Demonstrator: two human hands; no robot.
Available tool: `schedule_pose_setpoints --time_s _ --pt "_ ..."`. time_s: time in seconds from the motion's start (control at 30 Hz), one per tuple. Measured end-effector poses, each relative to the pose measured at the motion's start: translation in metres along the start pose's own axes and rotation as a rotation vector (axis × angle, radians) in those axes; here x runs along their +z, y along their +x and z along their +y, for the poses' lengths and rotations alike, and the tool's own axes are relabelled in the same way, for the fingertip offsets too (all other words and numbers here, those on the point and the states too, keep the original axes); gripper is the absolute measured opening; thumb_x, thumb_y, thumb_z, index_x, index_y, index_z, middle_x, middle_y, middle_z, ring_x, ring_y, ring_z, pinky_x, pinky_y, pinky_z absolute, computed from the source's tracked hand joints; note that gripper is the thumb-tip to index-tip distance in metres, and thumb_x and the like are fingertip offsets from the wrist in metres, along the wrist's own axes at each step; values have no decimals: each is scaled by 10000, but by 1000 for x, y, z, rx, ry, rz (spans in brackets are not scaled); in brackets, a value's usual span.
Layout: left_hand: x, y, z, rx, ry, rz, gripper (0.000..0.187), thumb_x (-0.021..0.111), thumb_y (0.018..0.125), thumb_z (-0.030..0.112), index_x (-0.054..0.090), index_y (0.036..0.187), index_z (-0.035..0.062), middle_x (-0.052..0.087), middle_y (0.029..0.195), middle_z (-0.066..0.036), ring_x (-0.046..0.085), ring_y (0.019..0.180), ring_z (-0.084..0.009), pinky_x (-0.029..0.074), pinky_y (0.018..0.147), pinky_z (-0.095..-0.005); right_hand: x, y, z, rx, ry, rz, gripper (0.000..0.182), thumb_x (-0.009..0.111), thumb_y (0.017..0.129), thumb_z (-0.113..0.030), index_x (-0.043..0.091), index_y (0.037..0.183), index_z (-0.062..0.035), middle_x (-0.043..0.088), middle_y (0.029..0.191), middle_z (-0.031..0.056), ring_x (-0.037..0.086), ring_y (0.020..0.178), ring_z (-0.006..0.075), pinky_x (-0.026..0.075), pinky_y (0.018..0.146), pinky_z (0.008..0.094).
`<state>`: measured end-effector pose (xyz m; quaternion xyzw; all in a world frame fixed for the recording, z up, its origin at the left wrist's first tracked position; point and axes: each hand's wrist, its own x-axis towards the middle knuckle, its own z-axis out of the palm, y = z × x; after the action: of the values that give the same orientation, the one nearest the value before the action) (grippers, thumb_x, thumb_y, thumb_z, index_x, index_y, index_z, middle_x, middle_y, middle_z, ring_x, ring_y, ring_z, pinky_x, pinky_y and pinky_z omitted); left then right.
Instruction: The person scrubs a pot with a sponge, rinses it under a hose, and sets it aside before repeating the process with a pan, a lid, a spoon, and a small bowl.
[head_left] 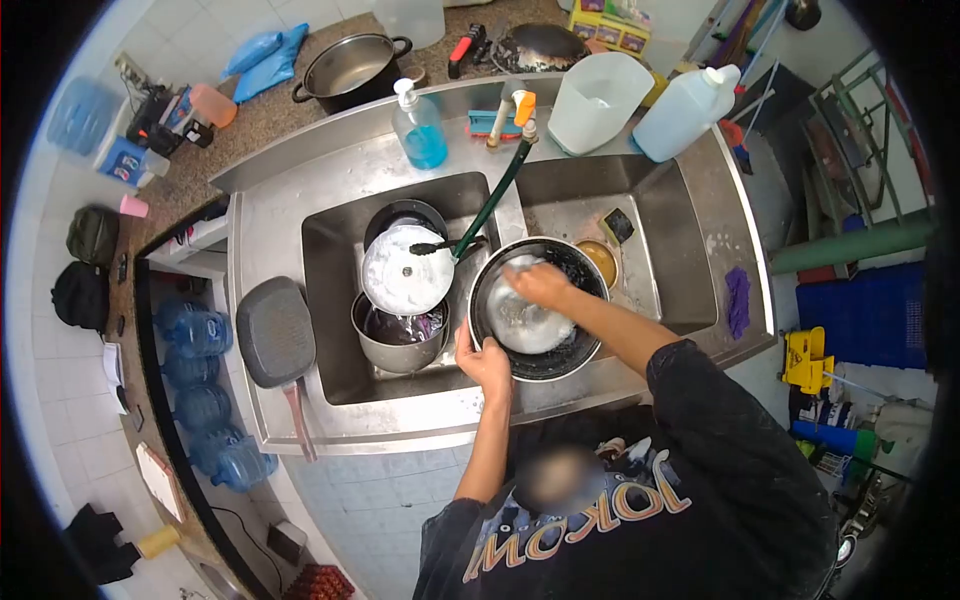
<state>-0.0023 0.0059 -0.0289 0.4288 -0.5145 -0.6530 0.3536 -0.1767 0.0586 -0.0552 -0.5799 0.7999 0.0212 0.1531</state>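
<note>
A round dark pan (545, 335) with soapy foam inside is tilted over the front of the sink divider. Its left rim is gripped by my left hand (487, 365), thumb on the near side. My right hand (542, 285) is inside the pan, fingers curled down against the foamy surface; whatever they hold is hidden. Just left of the pan, a foam-covered round lid (400, 285) rests in the left basin on a grey pot (402, 352). Behind the lid sits a dark pan (428, 213). A green hose (497, 195) hangs from the tap.
A sponge (617, 226) and a yellowish bowl (603, 262) lie in the right basin (650, 275). Along the back stand a blue soap bottle (425, 145), a clear container (597, 105) and a large jug (680, 115). A square griddle pan (275, 333) lies at left, a purple cloth (737, 300) at right.
</note>
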Motion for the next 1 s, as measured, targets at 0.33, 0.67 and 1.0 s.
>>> schedule_pose_setpoints --time_s 0.33,0.67,1.0 --pt "12 -5 3 138 152 46 512 438 641 -134 622 1116 -82 608 1051 -134 585 1007 -239 416 944 -311 33 -45 -64 109 429 -589 360 537 848 -156 588 1119 76 645 1024 288 647 974 400 496 857 465" --pt "10 -13 1 76 46 -99 494 465 670 -116 614 1140 -77 589 1117 -143 562 1073 -244 402 963 -297 129 68 -47 902 1581 517 215 367 932 -137 497 1064 -28 589 938 121 590 794 263 494 668 382" --pt "13 -15 -10 108 1 -19 494 512 687 -145 611 1165 -71 614 1180 -140 563 1111 -216 385 990 -294 14 -56 -1 -53 -125 -985 354 664 784 -322 711 1062 -108 676 1089 162 637 1000 335 478 882 413"
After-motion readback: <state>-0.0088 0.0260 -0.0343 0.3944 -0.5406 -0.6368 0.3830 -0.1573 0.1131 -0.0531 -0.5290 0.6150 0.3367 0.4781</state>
